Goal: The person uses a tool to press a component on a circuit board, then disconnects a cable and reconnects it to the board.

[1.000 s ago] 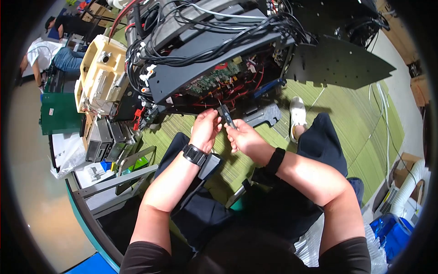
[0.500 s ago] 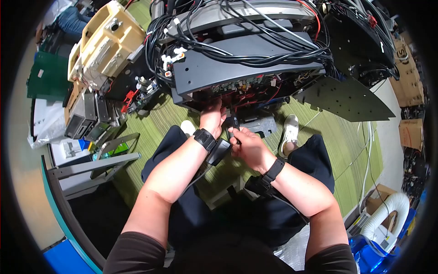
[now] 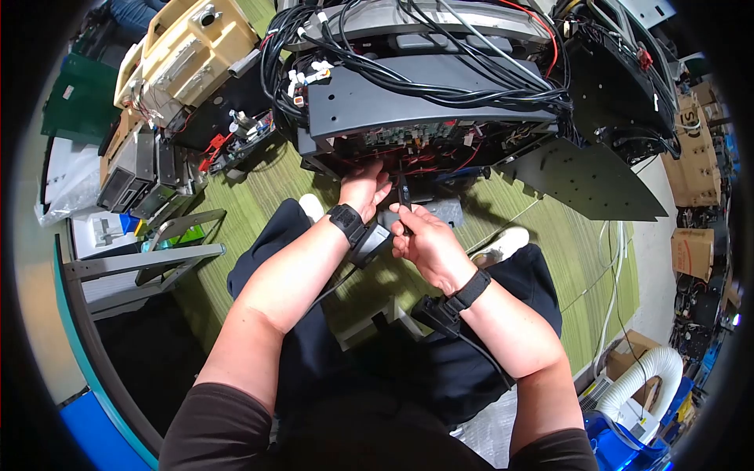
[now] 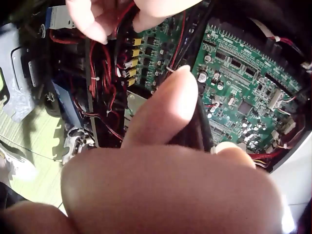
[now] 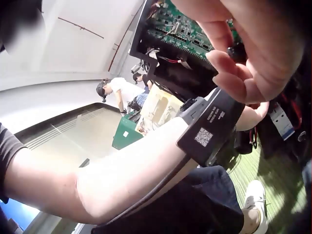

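Note:
My left hand [image 3: 364, 194] reaches under the lower edge of a dark metal housing [image 3: 424, 82]. In the left wrist view its thumb and fingers close around a black cable [image 4: 204, 129] in front of a green circuit board [image 4: 239, 83]. My right hand [image 3: 428, 239] is just to the right and grips a slim black tool [image 3: 404, 194] pointing up into the housing. Its kind cannot be made out. In the right wrist view curled fingers hide most of that tool. Red and black wires [image 4: 102, 73] run beside the boards.
Thick black cables [image 3: 440, 96] drape over the housing, and a perforated dark plate [image 3: 581, 180] juts out at right. A cream plastic case [image 3: 184, 59] stands at left, above a metal frame [image 3: 149, 263]. A white hose [image 3: 648, 377] lies at lower right. Two people [image 5: 124, 92] are in the background.
The head view has shifted, so the housing's front shows more edge-on. My left hand has gone from beside the tool to under the housing's edge. The right hand still holds the tool.

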{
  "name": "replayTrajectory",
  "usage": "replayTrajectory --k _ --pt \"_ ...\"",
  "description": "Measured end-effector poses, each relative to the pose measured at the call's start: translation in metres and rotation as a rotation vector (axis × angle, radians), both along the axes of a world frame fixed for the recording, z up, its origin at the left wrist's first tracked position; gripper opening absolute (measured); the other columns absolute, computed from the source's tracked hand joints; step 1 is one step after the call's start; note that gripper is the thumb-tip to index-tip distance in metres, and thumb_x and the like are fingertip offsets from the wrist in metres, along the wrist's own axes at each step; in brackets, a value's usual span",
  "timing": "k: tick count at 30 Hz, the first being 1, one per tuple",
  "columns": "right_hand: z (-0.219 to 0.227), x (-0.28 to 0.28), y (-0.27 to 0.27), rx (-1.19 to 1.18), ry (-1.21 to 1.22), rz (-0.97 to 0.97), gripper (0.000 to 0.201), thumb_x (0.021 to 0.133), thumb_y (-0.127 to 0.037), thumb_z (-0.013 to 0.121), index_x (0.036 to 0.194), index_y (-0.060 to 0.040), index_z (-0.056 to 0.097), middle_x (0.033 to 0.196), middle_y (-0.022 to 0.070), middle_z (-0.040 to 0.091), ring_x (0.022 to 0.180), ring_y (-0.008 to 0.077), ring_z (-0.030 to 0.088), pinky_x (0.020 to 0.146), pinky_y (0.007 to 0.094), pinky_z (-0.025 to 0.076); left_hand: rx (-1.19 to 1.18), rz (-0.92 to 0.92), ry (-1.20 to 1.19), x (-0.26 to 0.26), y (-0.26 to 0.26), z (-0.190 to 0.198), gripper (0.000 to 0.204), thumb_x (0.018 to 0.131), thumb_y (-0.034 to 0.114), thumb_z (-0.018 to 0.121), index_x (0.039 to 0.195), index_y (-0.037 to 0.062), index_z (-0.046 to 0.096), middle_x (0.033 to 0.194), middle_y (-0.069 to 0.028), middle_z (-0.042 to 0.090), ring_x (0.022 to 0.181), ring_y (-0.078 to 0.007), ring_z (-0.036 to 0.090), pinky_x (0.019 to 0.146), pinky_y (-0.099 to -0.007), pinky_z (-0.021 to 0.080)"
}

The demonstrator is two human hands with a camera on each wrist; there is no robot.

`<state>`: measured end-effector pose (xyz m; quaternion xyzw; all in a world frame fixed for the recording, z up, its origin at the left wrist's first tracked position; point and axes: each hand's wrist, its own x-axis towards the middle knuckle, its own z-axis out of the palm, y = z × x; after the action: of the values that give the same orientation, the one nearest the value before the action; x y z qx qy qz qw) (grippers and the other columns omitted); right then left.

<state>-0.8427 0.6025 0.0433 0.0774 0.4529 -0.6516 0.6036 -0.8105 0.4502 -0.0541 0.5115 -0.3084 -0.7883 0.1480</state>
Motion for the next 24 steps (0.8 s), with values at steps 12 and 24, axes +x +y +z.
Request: replayTrajectory --k 12,24 --pt "0.008 -0.018 0.016 0.010 -0.017 -0.024 0.021 0.096 -0.026 0.050 0.108 -0.0097 0.051 0.075 -0.0029 0.050 0.059 0.0075 0.047 0.060 0.0260 0.043 0.089 0.060 0.088 -0.015 0.012 -0.020 0.016 0.085 0.017 0.066 0.097 0.0117 0.056 0.086 -0.0009 0.057 0.077 -0.0133 0.058 0.070 -0.0297 0.049" --pt "0.002 -0.027 0.029 -0.051 0.007 -0.027 0.019 0.096 -0.025 0.048 0.107 -0.0098 0.052 0.076 -0.0027 0.049 0.058 0.0061 0.047 0.059 0.0231 0.044 0.053 0.064 0.089 -0.031 0.019 -0.042 0.019 0.088 0.027 0.064 0.096 0.0106 0.059 0.086 0.0004 0.060 0.072 -0.0112 0.059 0.060 -0.0239 0.048"
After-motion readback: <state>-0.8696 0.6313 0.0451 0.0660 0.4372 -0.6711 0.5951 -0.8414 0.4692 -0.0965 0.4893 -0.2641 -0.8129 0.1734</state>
